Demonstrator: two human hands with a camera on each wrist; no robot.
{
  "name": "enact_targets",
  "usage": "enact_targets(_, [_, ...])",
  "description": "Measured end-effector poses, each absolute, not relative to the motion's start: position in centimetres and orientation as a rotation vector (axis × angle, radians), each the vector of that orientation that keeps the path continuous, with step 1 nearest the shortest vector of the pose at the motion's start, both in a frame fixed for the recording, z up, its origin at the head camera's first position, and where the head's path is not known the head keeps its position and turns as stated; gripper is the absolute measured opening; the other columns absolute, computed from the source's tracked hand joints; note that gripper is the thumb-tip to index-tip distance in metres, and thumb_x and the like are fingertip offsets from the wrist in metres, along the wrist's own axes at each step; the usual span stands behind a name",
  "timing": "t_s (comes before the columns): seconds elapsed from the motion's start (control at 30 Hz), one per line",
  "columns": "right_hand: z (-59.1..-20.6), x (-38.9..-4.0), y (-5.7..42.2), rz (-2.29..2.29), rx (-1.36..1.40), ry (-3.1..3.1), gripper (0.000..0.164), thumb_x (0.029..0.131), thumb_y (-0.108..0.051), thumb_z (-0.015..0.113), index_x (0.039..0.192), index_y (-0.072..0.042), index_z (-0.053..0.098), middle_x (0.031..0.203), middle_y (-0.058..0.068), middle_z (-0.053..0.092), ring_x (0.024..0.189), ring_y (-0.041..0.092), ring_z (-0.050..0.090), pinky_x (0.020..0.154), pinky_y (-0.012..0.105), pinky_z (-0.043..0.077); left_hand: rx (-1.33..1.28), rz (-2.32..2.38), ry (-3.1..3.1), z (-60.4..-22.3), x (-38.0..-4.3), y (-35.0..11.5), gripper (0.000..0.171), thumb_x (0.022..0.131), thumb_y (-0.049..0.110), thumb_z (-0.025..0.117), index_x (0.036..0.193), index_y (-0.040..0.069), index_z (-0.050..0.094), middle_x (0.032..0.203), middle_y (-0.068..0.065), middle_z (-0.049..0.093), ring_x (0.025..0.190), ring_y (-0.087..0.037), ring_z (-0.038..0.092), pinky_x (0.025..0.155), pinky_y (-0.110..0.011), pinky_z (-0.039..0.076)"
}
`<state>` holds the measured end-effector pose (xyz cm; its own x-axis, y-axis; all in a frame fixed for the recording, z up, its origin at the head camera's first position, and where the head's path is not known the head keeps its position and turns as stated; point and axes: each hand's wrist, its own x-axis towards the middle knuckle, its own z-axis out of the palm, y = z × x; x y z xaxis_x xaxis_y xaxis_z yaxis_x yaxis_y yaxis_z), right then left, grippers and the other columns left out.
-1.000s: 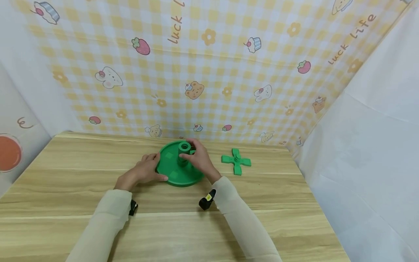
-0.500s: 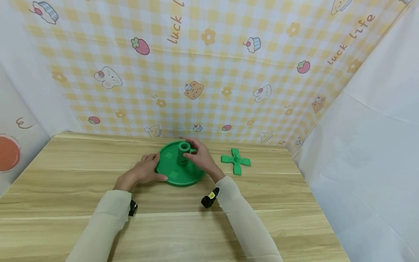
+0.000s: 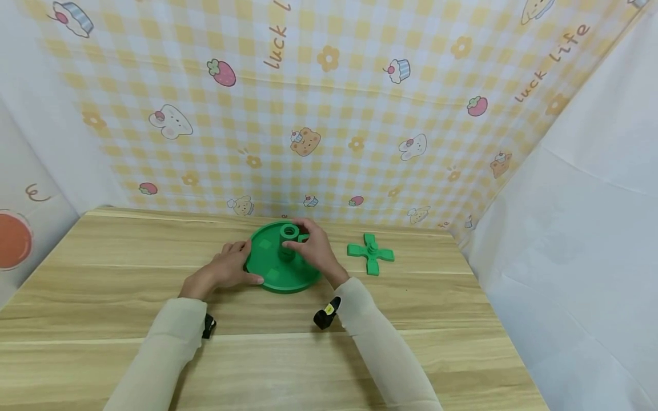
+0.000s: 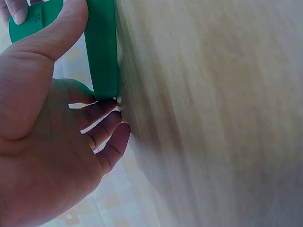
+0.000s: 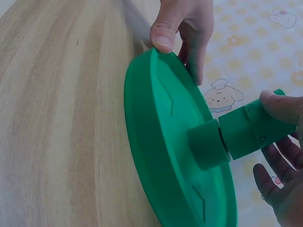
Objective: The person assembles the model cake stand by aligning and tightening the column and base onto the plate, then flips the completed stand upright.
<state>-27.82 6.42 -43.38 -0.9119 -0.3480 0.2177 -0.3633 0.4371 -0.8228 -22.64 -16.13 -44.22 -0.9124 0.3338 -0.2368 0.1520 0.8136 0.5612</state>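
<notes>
A green round base [image 3: 268, 264] with a raised rim lies on the table, and a short round post [image 5: 206, 147] rises from its middle. My left hand [image 3: 230, 267] holds the near-left rim, thumb along the front edge and fingers round the side. On top of the post stands a hollow green cylinder [image 5: 246, 130] with small marked digits; a narrow gap shows between the two in the right wrist view. My right hand [image 3: 317, 250] grips this cylinder between thumb and fingers from the right. Some of its fingers are hidden behind the cylinder in the head view.
A green cross-shaped piece [image 3: 372, 253] with a small knob at its centre lies on the wooden table [image 3: 421, 319] to the right of the base. A checkered cloth [image 3: 329, 114] hangs close behind the table's back edge.
My right hand and wrist shift slightly right by the middle frame, then back left, while still gripping the cylinder. The left hand and the base stay in place.
</notes>
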Motion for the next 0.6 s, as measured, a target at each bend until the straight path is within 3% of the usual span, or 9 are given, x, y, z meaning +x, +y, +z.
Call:
enact_targets(0.17, [-43.4, -27.72, 6.26, 1.491, 0.631, -2.664, 0.051, 0.085, -0.013, 0.08, 0.129, -0.001, 0.058, 0.12, 0.013, 0.062, 0.108, 0.027, 0.06, 0.091, 0.039, 0.053, 0.374, 0.78, 2.681, -44.11, -22.6, -16.07, 0.109, 0.088, 0.047, 0.073, 0.153, -0.014, 0.01, 0.156, -0.036, 0.017, 0.141, -0.055, 0.014, 0.111, -0.07, 0.019])
enact_targets(0.3, [-43.54, -27.66, 6.49, 1.556, 0.629, -2.677, 0.054, 0.088, -0.018, 0.077, 0.134, -0.003, 0.053, 0.127, 0.011, 0.058, 0.115, 0.027, 0.057, 0.094, 0.039, 0.051, 0.377, 0.776, 2.685, -44.05, -22.6, -16.1, 0.109, 0.088, 0.046, 0.073, 0.153, -0.014, 0.01, 0.156, -0.036, 0.016, 0.141, -0.055, 0.014, 0.111, -0.07, 0.019])
enact_targets(0.47, [-43.97, -27.89, 6.95, 1.718, 0.702, -2.648, 0.057, 0.093, -0.009, 0.069, 0.144, -0.002, 0.045, 0.142, 0.014, 0.052, 0.129, 0.029, 0.052, 0.101, 0.045, 0.048, 0.371, 0.78, 2.675, -44.08, -22.58, -16.08, 0.109, 0.088, 0.046, 0.073, 0.153, -0.013, 0.009, 0.157, -0.035, 0.015, 0.142, -0.054, 0.013, 0.111, -0.07, 0.019])
enact_targets(0.6, [-44.07, -28.05, 7.07, 1.75, 0.755, -2.625, 0.057, 0.093, -0.002, 0.066, 0.146, 0.0, 0.043, 0.146, 0.016, 0.05, 0.131, 0.03, 0.052, 0.102, 0.046, 0.047, 0.371, 0.777, 2.675, -44.1, -22.53, -16.02, 0.109, 0.088, 0.047, 0.073, 0.153, -0.014, 0.01, 0.157, -0.035, 0.016, 0.141, -0.054, 0.014, 0.111, -0.069, 0.02])
